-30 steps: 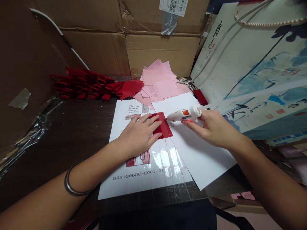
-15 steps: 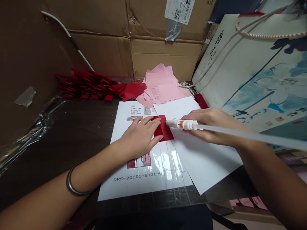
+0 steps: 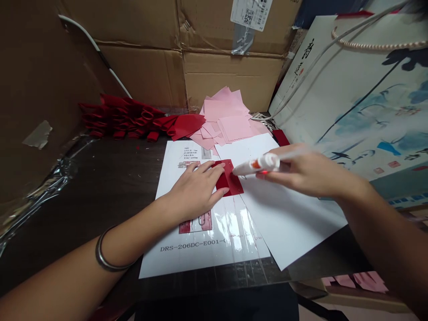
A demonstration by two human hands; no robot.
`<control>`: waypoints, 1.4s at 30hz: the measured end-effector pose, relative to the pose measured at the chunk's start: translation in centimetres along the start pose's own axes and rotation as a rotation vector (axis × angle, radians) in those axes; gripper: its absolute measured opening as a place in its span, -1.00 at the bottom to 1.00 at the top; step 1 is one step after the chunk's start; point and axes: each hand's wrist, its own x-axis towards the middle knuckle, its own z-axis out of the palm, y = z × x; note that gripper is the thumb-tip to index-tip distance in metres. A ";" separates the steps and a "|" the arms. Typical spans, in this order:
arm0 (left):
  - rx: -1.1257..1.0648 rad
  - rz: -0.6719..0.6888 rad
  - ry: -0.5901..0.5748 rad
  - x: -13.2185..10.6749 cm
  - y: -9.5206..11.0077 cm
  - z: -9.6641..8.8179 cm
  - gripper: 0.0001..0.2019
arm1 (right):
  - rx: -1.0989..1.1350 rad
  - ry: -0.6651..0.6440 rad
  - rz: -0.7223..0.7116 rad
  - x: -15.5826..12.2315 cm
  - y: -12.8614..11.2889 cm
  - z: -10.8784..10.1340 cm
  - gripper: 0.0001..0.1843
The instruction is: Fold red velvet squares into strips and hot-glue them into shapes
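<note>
My left hand lies flat with its fingers spread, pressing on a square of dark red material. The square rests on a glossy laminated printed sheet. My right hand grips a white hot glue gun with an orange part. The gun's nozzle sits just off the square's right corner area, and I cannot tell whether it touches. A blurred translucent glue stick runs out of the gun's back. A loose white sheet lies under the gun.
Pink paper squares lie piled behind the sheets, beside a row of folded red pieces. Cardboard boxes form the back wall. A large printed paper bag leans at right, above the dark tabletop.
The glue gun has tilted, its back end swinging up from nearly level, while the nozzle stays near the red square. My left hand has not moved on the square.
</note>
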 end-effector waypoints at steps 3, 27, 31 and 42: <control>-0.012 0.006 0.008 0.0 -0.1 0.1 -0.51 | 0.026 -0.063 0.181 1.4 1.0 -0.8 -0.53; -0.062 0.009 0.037 -0.1 -0.3 0.3 -0.52 | -0.182 -0.232 0.104 3.6 -1.2 -1.9 -0.52; -0.055 0.009 0.031 0.0 -0.3 0.3 -0.52 | -0.184 -0.239 0.125 3.3 -1.6 -1.7 -0.53; -0.070 -0.004 0.013 0.0 -0.2 0.1 -0.52 | -0.112 -0.223 0.109 2.4 -1.7 -1.3 -0.61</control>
